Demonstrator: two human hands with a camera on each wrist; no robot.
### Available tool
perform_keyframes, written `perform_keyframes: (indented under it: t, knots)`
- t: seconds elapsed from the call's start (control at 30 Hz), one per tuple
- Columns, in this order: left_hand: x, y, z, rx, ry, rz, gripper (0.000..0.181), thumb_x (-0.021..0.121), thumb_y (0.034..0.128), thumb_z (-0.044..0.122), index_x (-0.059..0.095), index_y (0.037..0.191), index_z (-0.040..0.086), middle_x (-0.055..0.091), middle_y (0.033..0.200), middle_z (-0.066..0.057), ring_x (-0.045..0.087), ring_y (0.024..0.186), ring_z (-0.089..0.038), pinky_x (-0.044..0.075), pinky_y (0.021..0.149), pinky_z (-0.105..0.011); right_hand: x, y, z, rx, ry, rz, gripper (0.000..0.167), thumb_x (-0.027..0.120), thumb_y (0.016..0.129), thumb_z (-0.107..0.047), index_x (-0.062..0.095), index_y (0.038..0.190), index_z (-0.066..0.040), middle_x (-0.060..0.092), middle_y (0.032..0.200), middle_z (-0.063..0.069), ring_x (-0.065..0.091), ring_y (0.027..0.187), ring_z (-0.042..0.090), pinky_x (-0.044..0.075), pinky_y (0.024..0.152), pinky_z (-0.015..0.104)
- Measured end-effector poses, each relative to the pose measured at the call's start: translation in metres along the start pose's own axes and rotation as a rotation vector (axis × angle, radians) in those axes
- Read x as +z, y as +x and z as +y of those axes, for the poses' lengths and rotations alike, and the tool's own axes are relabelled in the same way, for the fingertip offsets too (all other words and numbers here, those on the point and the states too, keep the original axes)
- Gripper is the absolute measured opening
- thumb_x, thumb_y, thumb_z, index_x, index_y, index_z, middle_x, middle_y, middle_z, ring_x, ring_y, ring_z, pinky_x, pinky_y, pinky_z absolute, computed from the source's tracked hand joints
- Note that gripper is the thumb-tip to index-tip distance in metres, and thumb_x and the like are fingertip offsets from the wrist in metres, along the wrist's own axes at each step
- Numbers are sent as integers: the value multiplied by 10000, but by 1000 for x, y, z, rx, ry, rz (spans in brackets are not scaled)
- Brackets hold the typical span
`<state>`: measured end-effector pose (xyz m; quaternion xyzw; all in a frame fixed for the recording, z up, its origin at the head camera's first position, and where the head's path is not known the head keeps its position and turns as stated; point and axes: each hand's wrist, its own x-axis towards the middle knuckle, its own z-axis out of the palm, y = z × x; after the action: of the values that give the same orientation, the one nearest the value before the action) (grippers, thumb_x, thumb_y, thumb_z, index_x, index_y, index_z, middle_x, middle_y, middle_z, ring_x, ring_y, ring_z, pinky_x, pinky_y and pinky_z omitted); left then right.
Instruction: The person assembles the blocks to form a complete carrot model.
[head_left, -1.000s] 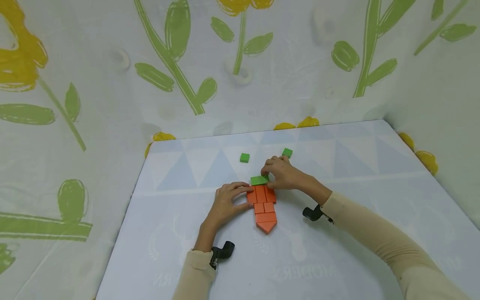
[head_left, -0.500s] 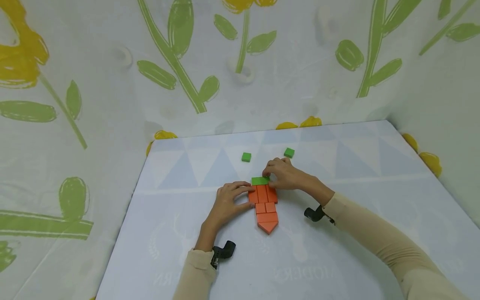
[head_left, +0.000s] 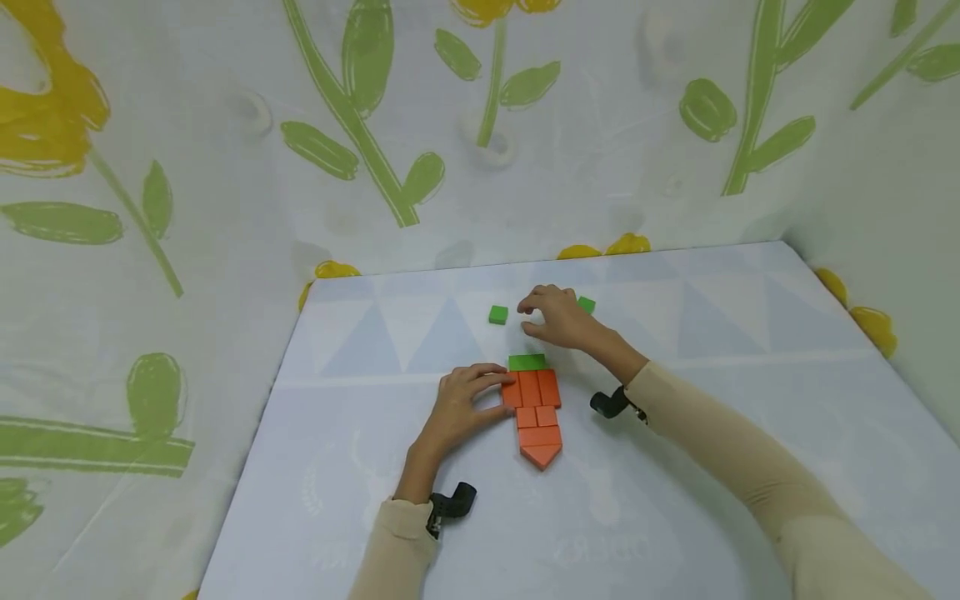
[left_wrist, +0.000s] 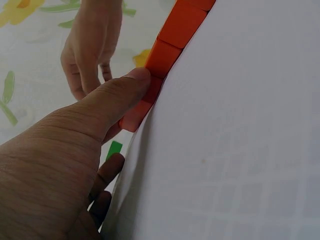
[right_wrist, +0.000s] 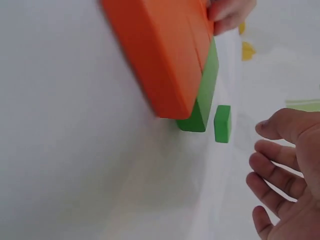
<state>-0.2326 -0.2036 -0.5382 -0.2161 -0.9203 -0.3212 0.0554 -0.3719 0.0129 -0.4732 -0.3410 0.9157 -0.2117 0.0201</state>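
Orange blocks (head_left: 528, 388) lie flat against one another on the table, narrowing to a pointed block (head_left: 541, 455) at the near end. Along their far edge lies a green rectangular block (head_left: 527, 362). My left hand (head_left: 459, 408) holds the leftmost orange block, index finger at its far end and thumb at its near end; the thumb (left_wrist: 120, 92) presses the orange side in the left wrist view. Beyond the green rectangle, my right hand (head_left: 558, 317) hovers with nothing in it, fingers (right_wrist: 272, 172) loosely bent. It is between two small green blocks, one left (head_left: 498, 315) and one right (head_left: 587, 305), partly hidden.
The white and pale blue patterned table (head_left: 360, 467) extends around the blocks. A pale curtain (head_left: 225, 167) with green leaves and yellow flowers stands behind its far edge and along the sides. A black wrist camera (head_left: 453, 502) sits on each arm.
My right hand has let go of the green rectangle and moved away from me, up towards the small green blocks. My left hand stays at the orange blocks. The view has shifted slightly.
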Motion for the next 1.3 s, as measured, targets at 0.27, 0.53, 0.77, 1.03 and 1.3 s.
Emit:
perform_keyframes:
  t: [0.27, 0.53, 0.77, 1.03, 1.3]
  knots:
    - [9, 0, 4, -12, -19, -13, 498, 770, 869, 433, 652, 1338, 313, 559, 1378, 91, 485, 1234, -183, 322, 1018, -499, 6, 32, 8, 116, -11, -94, 408, 721, 924, -274, 663, 1273, -72, 626, 1177, 81, 542, 1130, 285, 351, 973, 538]
    - [10, 1, 14, -15, -12, -11, 490, 766, 878, 417, 652, 1340, 299, 559, 1384, 68, 484, 1235, -198, 322, 1020, -500, 16, 42, 9, 129, -46, -152, 371, 727, 913, -266, 688, 1230, -78, 641, 1131, 71, 559, 1091, 274, 354, 956, 523]
    - [8, 2, 10, -18, 18, -14, 490, 757, 878, 446, 650, 1339, 318, 552, 1385, 96, 482, 1236, -185, 331, 1015, -478, 7, 37, 3, 81, -41, -96, 319, 734, 912, -242, 708, 1189, -87, 654, 1117, 54, 563, 1081, 257, 331, 967, 507]
    - [-1, 3, 5, -5, 4, -8, 479, 757, 884, 428, 655, 1335, 299, 555, 1377, 85, 486, 1227, -197, 324, 1002, -485, -10, 17, -8, -159, 43, -48, 293, 728, 926, -213, 718, 1199, -108, 670, 1205, 44, 527, 1221, 264, 307, 1050, 565]
    - [0, 0, 1, -12, 14, -16, 487, 740, 895, 444, 647, 1349, 293, 547, 1392, 82, 478, 1252, -182, 315, 1021, -489, -6, 3, -15, -256, 25, -86, 284, 770, 892, -164, 731, 1168, -112, 672, 1189, 55, 559, 1173, 262, 361, 1012, 540]
